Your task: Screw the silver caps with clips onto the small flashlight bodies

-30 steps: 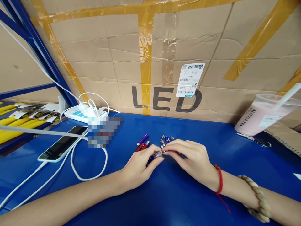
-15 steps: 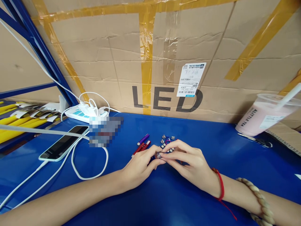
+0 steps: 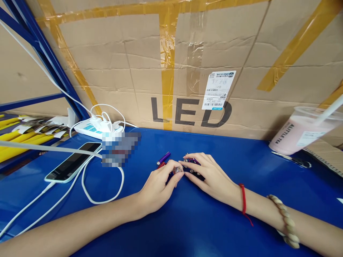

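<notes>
My left hand (image 3: 159, 185) is closed, with thumb and index finger pinched round a small, round, silver-and-clear piece (image 3: 177, 170). Whatever else of it there may be is hidden in the fingers. My right hand (image 3: 207, 171) is open beside it, fingers apart and fingertips close to the piece; I cannot tell whether they touch it. Partly under the right fingers lie small metal parts (image 3: 191, 171), several of them. A purple metal tube (image 3: 163, 158) rests behind my left hand, and next to it a red tube (image 3: 161, 165) is mostly covered by that hand.
A phone (image 3: 73, 162) with white cables lies left, before a white power strip (image 3: 87, 129). A blurred patch (image 3: 122, 148) hides something beside it. A large cardboard box (image 3: 128, 82) stands behind the blue table (image 3: 187, 228). A pink drink cup (image 3: 302, 130) is at right.
My right fingers have come off the small round piece and spread out over the metal parts. The left hand keeps its hold, now covering more of the red tubes.
</notes>
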The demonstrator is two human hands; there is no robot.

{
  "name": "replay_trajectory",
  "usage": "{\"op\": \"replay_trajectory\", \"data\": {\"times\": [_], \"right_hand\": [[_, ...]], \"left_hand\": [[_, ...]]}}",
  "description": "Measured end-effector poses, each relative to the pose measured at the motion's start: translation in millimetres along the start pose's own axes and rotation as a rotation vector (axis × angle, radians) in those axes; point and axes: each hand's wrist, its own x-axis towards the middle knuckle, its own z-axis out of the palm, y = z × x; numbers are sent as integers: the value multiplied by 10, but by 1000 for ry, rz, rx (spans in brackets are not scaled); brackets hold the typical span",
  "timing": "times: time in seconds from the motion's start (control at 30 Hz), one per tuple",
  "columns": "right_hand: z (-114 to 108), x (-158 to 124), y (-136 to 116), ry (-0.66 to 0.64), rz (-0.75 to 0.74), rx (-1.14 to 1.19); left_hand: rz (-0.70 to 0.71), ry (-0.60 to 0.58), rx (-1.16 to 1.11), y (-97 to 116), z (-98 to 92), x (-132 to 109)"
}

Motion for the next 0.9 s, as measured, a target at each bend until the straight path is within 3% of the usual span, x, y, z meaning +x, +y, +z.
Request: {"op": "replay_trajectory", "data": {"times": [0.33, 0.6, 0.77, 0.9], "right_hand": [[73, -27, 30, -91, -170, -154], [52, -21, 18, 34, -224, -59], [34, -24, 3, 83, -104, -9], [25, -9, -24, 128, 50, 263]], "left_hand": [[-6, -11, 11, 43, 2, -3], [-22, -33, 43, 47, 4, 4], [-11, -23, 58, 49, -1, 15], [-7, -29, 92, 30, 10, 22]]}}
